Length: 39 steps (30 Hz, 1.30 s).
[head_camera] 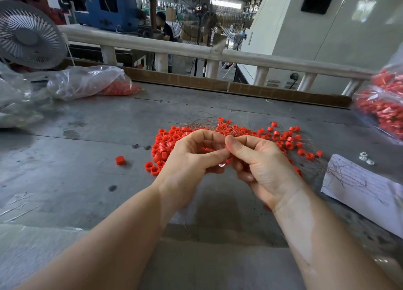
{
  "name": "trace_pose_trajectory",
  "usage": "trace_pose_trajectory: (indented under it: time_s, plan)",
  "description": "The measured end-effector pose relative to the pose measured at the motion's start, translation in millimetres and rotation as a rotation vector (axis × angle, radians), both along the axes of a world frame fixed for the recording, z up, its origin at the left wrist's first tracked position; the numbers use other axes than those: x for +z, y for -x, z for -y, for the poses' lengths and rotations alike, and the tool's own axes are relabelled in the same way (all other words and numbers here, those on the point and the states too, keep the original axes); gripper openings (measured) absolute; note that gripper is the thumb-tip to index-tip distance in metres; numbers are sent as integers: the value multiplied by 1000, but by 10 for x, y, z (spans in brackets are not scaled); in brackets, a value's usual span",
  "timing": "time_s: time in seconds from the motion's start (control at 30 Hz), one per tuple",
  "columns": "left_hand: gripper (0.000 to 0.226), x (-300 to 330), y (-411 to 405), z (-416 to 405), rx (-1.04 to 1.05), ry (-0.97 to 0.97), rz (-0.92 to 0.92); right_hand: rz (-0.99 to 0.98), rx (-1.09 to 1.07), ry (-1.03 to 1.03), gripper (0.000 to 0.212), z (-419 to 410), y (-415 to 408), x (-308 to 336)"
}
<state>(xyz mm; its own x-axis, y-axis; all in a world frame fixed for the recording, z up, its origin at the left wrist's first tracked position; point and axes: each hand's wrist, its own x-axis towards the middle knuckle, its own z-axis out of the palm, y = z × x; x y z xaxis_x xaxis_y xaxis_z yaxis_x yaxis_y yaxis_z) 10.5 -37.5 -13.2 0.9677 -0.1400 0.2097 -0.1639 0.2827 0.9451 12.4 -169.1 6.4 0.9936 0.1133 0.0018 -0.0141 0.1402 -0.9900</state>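
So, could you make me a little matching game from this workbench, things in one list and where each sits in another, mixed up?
Things:
1. lone red cap
2. sheet of paper
3. white fan
4. pile of red caps

Places:
A. far left, at the back
B. right side, thin wires lying across it
C. just beyond the left hand and right hand
D. by itself, left of the pile

Pairs: 1-D, 2-B, 3-A, 4-C
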Motion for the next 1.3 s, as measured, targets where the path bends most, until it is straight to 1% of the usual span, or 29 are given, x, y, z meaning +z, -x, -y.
trace_pose_trajectory:
  time_s: [0.1,0.17,0.3,0.43,0.47,0.57,0.7,0.8,0.87,0.93,1.03,1.2,1.3]
  plan:
    - [27,-3,18,3,9,-94,58,-18,32,1,16,26,-15,2]
    - [25,5,34,11,36,-143,94,-14,65,4,18,35,-16,2]
    - [20,4,32,8,72,-164,123,8,91,26,23,46,-25,2]
    - [11,-14,-15,6,110,-92,39,30,73,84,31,41,-18,4]
    - [9,-14,-28,0,109,-51,10,39,71,116,30,38,-13,4]
    - [15,-13,-52,-14,97,76,-73,79,56,194,26,49,-13,2]
    - [6,10,-55,-9,132,116,-96,140,20,261,29,109,-41,5]
    - [7,24,-75,-55,204,174,-136,225,-83,360,25,167,-94,-20]
    - [7,36,-76,-68,222,163,-141,296,-158,421,23,194,-132,-34]
    - [6,40,-74,-56,214,146,-140,372,-269,471,23,238,-169,-47]
    - [5,36,-76,-52,193,135,-157,467,-476,607,24,354,-233,-58]
    - [5,12,-74,-61,177,60,-168,467,-764,795,21,584,-315,-80]
    - [8,-3,-72,-57,214,-24,-128,410,-871,827,15,738,-364,-101]
